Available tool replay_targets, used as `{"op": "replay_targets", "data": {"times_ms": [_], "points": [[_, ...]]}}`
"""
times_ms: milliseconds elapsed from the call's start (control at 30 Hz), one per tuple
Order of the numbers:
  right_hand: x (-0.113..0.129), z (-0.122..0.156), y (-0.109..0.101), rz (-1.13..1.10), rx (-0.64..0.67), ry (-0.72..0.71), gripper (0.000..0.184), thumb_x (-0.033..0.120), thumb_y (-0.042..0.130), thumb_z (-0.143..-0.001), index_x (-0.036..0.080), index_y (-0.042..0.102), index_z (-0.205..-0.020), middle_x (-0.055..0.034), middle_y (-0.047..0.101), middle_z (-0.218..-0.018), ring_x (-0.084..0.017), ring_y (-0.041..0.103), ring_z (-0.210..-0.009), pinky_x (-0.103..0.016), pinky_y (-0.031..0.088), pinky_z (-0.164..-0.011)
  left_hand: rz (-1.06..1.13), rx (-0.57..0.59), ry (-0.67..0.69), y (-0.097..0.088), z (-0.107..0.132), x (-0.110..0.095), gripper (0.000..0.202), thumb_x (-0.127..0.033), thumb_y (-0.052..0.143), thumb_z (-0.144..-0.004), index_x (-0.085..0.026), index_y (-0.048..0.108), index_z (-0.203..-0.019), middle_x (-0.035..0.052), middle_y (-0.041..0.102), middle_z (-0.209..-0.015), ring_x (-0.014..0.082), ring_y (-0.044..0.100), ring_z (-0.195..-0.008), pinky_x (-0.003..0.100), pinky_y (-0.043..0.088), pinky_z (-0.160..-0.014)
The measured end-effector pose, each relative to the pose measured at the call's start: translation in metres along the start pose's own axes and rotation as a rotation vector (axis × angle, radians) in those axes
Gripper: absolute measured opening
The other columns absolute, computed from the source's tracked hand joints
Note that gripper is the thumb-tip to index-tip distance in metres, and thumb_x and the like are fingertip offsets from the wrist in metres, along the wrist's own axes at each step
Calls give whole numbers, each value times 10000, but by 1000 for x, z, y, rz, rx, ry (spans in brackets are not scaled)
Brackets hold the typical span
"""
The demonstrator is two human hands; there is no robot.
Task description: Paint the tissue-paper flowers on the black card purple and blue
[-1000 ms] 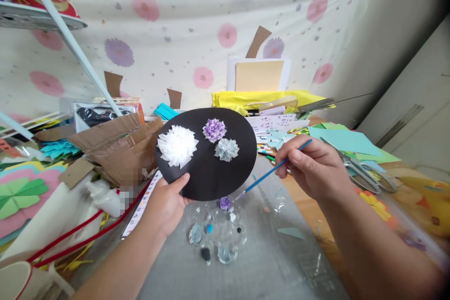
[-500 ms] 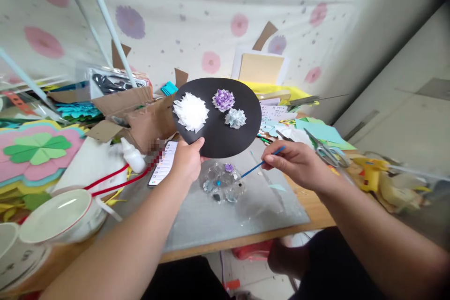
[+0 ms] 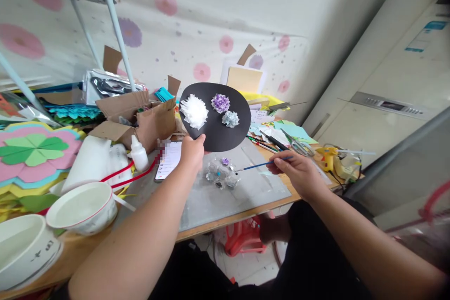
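My left hand [image 3: 193, 152] grips the lower left edge of a round black card [image 3: 218, 131], held up tilted above the table. On the card sit a large white paper flower [image 3: 194, 111], a purple and white one [image 3: 221, 102] and a pale blue one [image 3: 230, 119]. Between the fingers of my right hand [image 3: 295, 171] is a thin blue paintbrush [image 3: 258, 165], its tip pointing left. That tip is close to a clear plastic paint palette [image 3: 221, 179] with dabs of purple, blue and black; I cannot tell whether they touch.
A grey mat [image 3: 204, 206] covers the table's middle. To the left are two white bowls [image 3: 82, 206], a white glue bottle [image 3: 139, 153], a phone [image 3: 168, 161] and a cardboard box [image 3: 156, 122]. Scissors [image 3: 298, 144] and a yellow glue gun [image 3: 327, 157] lie right.
The view has shifted, bringing more of the right side into sight. My right hand has drawn the brush slightly away from the card, and the brush now lies flatter.
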State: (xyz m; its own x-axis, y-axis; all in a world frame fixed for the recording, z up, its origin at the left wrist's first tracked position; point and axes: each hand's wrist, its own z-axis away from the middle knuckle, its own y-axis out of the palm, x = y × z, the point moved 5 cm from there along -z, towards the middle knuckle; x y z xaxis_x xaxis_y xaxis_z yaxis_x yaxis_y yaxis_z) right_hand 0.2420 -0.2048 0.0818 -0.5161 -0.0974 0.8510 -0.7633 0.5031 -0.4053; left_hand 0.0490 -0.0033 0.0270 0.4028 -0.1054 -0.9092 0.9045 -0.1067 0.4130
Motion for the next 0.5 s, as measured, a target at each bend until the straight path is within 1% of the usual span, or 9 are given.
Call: {"op": "replay_targets", "data": {"times_ms": [33,100,167,233,333,500], "points": [[1,-1,-1,1,12,6,423,580,700,-780,160,683,-821,-63,726,-701,-170,704,-656,-328,601,-625,3,-4,3,0,0,0,383,-345,629,-924,-177,588,-1265,109,623,-1261,244,649,-1040,461,566,-855],[2,-6,-1,-3,52,22,410,571,701,-785,163,678,-817,-59,726,-709,-165,704,-664,-326,599,-644,8,-16,8,-1,1,0,346,-270,649,-905,-179,606,-1236,103,655,-1208,241,667,-1003,452,577,-833],[0,-14,3,-19,120,45,409,572,715,-771,166,672,-793,-49,722,-700,-156,699,-654,-317,595,-643,11,-32,8,-2,2,1,324,-155,657,-862,-187,635,-1184,95,698,-1121,249,690,-959,449,589,-804],[-7,-22,10,-48,214,67,419,580,732,-749,167,667,-765,-35,712,-685,-145,689,-637,-303,587,-636,10,-44,6,-3,2,2,328,-82,646,-815,-192,660,-1124,91,728,-1043,266,707,-935,454,600,-784],[-20,-34,21,-92,361,76,409,572,725,-764,167,666,-767,-23,701,-682,-136,684,-654,-283,570,-646,14,-43,7,-3,1,5,330,-65,642,-782,-200,677,-1081,86,747,-994,281,716,-954,460,611,-787],[-38,-53,30,-178,528,65,326,491,700,-836,168,668,-800,-32,715,-708,-137,703,-688,-263,575,-662,20,-15,-13,-2,0,12,478,-40,664,-727,-255,668,-1154,71,760,-1015,295,715,-1009,484,615,-816]]}}
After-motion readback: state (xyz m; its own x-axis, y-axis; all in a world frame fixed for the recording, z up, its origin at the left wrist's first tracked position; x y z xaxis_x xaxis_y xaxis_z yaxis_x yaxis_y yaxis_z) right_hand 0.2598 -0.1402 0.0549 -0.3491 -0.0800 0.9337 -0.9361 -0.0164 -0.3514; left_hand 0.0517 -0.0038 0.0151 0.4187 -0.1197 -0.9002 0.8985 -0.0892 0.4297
